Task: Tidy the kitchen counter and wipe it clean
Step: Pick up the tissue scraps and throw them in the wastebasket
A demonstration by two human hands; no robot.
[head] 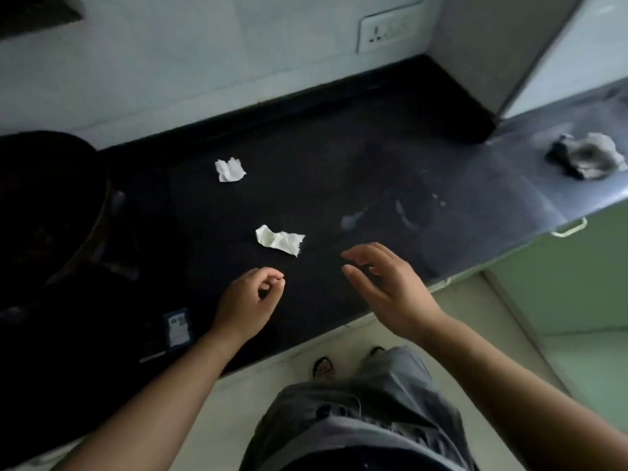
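wall socket (390,28), green cabinet (577,277), sandalled foot (324,368)

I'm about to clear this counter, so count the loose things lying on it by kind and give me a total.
White crumpled paper scraps: 2, far one and near one
Grey crumpled cloth: 1
Small dark packet with white label: 1
Total: 4

Label on dark packet (177,329) — print unreadable.
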